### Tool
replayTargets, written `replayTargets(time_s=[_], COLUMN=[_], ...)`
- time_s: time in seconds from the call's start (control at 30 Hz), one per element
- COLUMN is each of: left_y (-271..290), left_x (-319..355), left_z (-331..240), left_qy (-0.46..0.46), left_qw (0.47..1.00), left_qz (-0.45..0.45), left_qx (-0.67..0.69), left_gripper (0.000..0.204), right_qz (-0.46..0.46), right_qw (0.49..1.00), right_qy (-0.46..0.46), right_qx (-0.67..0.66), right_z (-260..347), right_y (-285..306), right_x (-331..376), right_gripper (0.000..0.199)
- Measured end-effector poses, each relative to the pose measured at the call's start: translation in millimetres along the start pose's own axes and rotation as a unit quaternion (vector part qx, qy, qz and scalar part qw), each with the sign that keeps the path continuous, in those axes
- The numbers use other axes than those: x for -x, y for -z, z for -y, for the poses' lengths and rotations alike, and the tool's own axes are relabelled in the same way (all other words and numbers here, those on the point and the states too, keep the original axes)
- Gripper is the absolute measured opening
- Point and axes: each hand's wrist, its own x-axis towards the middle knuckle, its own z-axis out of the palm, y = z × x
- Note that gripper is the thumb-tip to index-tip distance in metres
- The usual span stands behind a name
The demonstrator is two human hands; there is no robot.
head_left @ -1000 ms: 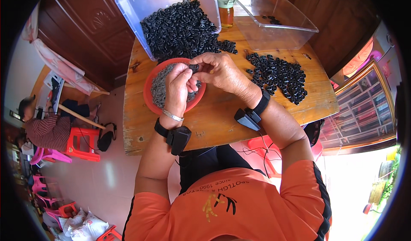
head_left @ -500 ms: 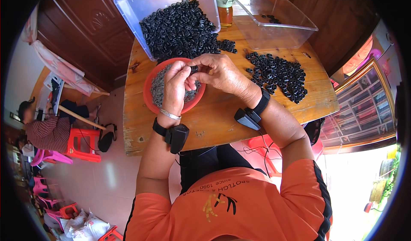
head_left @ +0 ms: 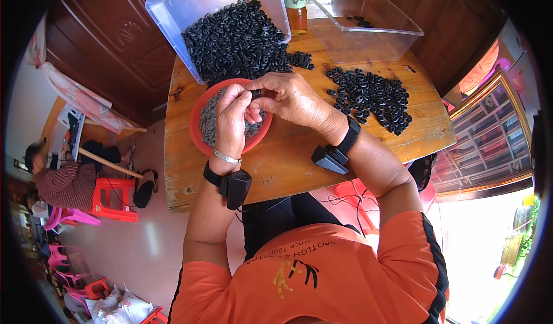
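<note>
Above an orange-red bowl (head_left: pixel 196 134) of small grey metal pieces (head_left: pixel 208 119), my two hands meet at one small black oval part (head_left: pixel 255 94). My left hand (head_left: pixel 231 114) pinches it between thumb and fingers. From the other side, my right hand (head_left: pixel 288 96) closes thumb and forefinger on the same part. Whether a grey piece is also between the fingers cannot be made out. A spread of similar black parts (head_left: pixel 368 99) lies on the wooden table to the right of my right hand.
Behind the bowl, a tilted clear bin (head_left: pixel 167 27) spills a large heap of black parts (head_left: pixel 236 42). A jar with a green lid (head_left: pixel 296 16) stands beside it. Another clear bin (head_left: pixel 368 44) at the back right holds a few parts. A person (head_left: pixel 66 183) sits at far left near a red stool (head_left: pixel 115 200).
Both hands stay together on the black part, with only small finger movements. The whole view has shifted slightly.
</note>
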Motion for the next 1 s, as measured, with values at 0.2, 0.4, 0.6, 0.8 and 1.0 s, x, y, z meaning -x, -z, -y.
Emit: replayTargets(time_s=[0.2, 0.4, 0.6, 0.8, 1.0], left_y=[-0.3, -0.5, -1.2, -4.6, -1.1], left_x=[0.4, -0.4, 1.2, 4.2, 2.0], left_z=[-0.8, -1.7, -0.6, -0.1, 4.9], left_qy=[0.005, 0.008, 0.027, 0.038, 0.037], left_qw=[1.000, 1.000, 1.000, 0.999, 0.999], left_qz=[0.006, 0.006, 0.009, 0.000, 0.009], left_qx=[0.006, 0.006, 0.012, 0.014, 0.022], left_gripper=[0.016, 0.016, 0.018, 0.020, 0.020], right_qz=[-0.012, -0.016, -0.013, -0.003, -0.002], right_qw=[0.999, 0.999, 0.998, 0.998, 0.998], right_qy=[0.032, 0.038, 0.050, 0.036, 0.028], right_qx=[0.014, 0.027, 0.041, 0.043, 0.049], right_z=[-2.4, -3.9, -4.3, -2.8, -5.3], right_y=[-1.9, -2.8, -1.8, -3.3, -4.4], right_x=[-0.8, -0.8, -0.1, 1.0, 0.8], right_gripper=[0.025, 0.024, 0.023, 0.020, 0.018])
